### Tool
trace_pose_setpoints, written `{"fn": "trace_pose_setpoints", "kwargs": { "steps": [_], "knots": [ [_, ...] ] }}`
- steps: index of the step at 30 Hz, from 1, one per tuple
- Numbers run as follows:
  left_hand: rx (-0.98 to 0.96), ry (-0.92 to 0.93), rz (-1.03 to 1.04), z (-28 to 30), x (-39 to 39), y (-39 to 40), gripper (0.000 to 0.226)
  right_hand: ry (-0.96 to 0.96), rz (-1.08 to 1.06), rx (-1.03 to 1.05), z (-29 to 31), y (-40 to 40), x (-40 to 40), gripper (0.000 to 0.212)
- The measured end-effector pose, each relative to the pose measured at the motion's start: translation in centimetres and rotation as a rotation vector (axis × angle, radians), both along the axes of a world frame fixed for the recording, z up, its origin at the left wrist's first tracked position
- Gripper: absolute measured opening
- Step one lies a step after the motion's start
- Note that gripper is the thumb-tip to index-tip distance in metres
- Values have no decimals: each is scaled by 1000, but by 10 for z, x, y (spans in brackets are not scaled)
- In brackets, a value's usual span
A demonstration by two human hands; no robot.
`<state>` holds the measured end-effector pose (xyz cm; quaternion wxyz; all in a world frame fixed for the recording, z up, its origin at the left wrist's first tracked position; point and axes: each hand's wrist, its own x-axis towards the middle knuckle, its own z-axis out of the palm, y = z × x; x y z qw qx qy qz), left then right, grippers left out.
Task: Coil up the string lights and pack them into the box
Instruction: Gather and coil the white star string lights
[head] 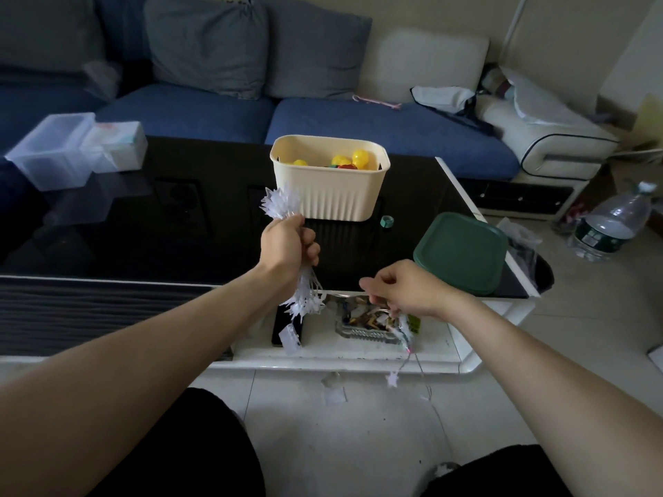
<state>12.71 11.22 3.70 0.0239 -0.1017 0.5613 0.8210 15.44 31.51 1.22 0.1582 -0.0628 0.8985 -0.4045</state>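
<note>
Left hand [287, 245] clenched round a spiky bundle of white plastic star string lights [281, 206], near the ribbed cream plastic box [328, 195] on the glossy black table [179, 209]. Right hand [405, 288] pinches the thin loose wire tail, which hangs right. Flat green lid [462, 252] lies right.

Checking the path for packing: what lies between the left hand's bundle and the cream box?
Nothing in the head view: the string lights gripped by the left hand rise right in front of the cream box, overlapping its near left corner.
</note>
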Motion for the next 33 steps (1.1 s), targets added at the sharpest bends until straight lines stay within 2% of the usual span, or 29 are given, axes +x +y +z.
{"fn": "trace_pose_setpoints", "kwargs": {
  "steps": [3, 9, 13, 17, 22, 26, 31, 33],
  "knots": [
    [8, -13, -57, 1, 4, 4, 13, 134, 75, 28, 7, -14, 3, 41],
    [-108, -97, -253, -1, 16, 18, 30, 209, 91, 9, 6, -22, 3, 39],
    [-288, -138, -349, -8, 17, 21, 28, 153, 111, 46, 9, -22, 9, 40],
    [-388, -103, -497, -10, 22, 21, 30, 135, 116, 8, 9, -22, 10, 41],
    [-574, -80, -521, -17, 21, 23, 32, 69, 158, -80, 10, -23, 13, 30],
    [-742, -37, -546, -16, 25, 26, 28, -54, 244, 19, 12, -23, 13, 21],
    [-741, -47, -541, -17, 23, 20, 28, -106, 258, 176, -2, -13, 2, 29],
    [-727, -55, -524, -17, 21, 18, 31, -156, 233, 161, -6, -10, 2, 30]
  ]
}}
